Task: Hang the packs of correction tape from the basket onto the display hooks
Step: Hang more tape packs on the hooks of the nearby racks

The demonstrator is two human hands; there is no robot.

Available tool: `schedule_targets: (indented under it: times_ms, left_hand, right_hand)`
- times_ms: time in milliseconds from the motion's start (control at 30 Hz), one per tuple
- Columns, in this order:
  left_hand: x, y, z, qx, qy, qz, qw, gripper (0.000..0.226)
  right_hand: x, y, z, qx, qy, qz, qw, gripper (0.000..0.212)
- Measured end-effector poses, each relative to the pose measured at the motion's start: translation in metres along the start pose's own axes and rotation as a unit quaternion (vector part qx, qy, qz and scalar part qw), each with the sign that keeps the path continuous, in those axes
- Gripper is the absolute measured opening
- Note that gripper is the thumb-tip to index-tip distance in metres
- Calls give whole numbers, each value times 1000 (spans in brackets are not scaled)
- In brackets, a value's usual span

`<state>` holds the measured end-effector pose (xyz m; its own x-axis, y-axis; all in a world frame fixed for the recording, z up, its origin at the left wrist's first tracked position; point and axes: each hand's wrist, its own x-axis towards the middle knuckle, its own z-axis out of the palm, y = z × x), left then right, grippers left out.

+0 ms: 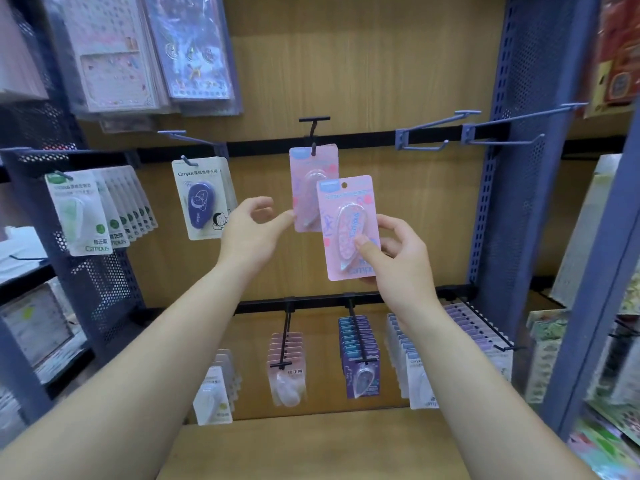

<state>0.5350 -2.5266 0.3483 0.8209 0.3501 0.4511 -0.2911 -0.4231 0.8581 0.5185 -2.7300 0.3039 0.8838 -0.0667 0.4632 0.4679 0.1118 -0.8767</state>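
My right hand (391, 258) pinches a pink pack of correction tape (348, 216) by its lower part, thumb on the front, and holds it upright in front of the shelf. Behind it another pink pack (308, 171) hangs on a black hook (313, 133) at the middle of the upper rail. My left hand (252, 230) is raised beside that hanging pack with loosely curled fingers, its fingertip at the pack's left edge, holding nothing. The basket is not in view.
A blue pack (202, 199) and a row of green packs (79, 213) hang to the left. Bare blue hooks (429, 136) stick out at the upper right. The lower rail carries several rows of packs (360, 355). Sticker sheets (145, 50) hang above left.
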Motion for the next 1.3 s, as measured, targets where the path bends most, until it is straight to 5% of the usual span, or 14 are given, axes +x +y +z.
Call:
schedule_targets:
  times_ms: [300,867,1100,1300]
  left_hand:
    - [-34,-2,-49,128,-61,105,984,47]
    - [-38,-10,-73,219,-88,132,963,49]
    - [-52,-27,-73,235,-109,95,961,50]
    - [-107,-76,-63,255,-163,54,951,50]
  right_hand:
    - [34,-34,38,-26,6,-22,999,27]
    - [52,-28,61,-149,31,25,988,22]
    - [36,-3,47,-373,3,34,927,63]
    - [-28,31,11,-478,-112,59,869,49]
